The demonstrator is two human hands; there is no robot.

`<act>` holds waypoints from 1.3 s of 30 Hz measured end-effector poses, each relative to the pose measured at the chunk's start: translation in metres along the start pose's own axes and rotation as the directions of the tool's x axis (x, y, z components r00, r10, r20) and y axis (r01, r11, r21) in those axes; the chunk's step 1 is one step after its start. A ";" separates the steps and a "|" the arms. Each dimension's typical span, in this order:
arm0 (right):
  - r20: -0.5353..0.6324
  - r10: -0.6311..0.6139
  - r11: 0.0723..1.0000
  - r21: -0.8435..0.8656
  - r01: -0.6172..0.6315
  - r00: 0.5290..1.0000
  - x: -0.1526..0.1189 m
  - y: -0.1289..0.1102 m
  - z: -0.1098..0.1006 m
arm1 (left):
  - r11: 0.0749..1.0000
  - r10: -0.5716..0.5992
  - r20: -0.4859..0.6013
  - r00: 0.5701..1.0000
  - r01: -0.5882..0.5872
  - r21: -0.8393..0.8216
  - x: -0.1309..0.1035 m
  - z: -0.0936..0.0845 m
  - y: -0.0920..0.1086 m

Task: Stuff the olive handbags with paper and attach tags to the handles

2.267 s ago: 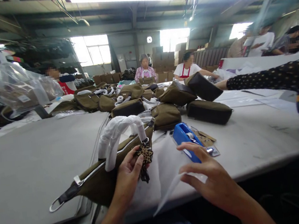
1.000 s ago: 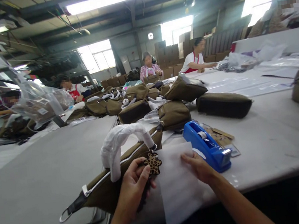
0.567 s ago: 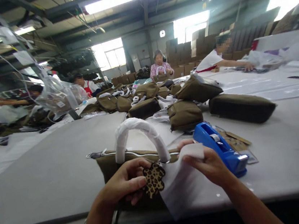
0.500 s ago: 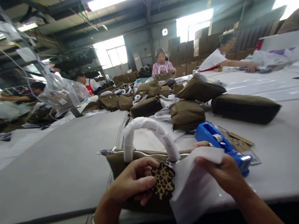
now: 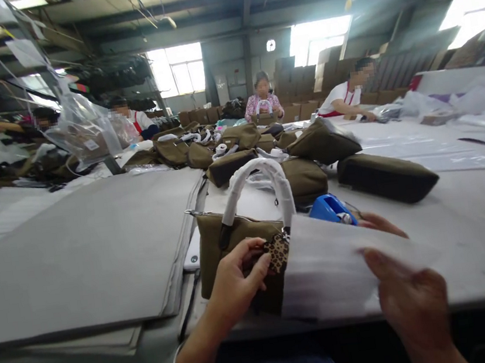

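Observation:
An olive handbag stands upright on the table in front of me, its arched handle wrapped in white. A leopard-print charm hangs near the handle's right base, pinched between the thumb and fingers of my left hand. My right hand is closed on the right part of a thin white sheet, which spreads across the bag's right side and hides it. Behind the sheet sits a blue tape dispenser, partly covered.
A stack of large grey sheets lies at the left, with a white phone beside it. More olive bags are piled behind. Across the table, a person holds a bag, and another person reaches over plastic.
My right hand has moved right, stretching the white sheet out sideways. The charm, my left hand and the bag now appear farther right. More of the bag's left side shows.

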State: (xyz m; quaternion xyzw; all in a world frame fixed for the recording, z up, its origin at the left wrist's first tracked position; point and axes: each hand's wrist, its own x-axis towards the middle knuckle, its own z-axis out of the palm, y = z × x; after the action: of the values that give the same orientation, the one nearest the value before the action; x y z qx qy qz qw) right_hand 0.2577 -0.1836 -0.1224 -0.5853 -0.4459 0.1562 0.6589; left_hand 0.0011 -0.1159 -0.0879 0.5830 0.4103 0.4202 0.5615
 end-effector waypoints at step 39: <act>0.550 0.333 0.787 0.286 -0.547 0.766 -0.041 -0.034 0.074 | 0.959 0.136 -0.031 0.990 -0.123 0.255 -0.052 0.005 -0.018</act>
State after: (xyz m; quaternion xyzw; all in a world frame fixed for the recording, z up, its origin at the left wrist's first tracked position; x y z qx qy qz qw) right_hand 0.1676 -0.1757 -0.1141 -0.4588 -0.3921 0.5419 0.5849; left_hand -0.0100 -0.1663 -0.1074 0.6651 0.4346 0.4142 0.4442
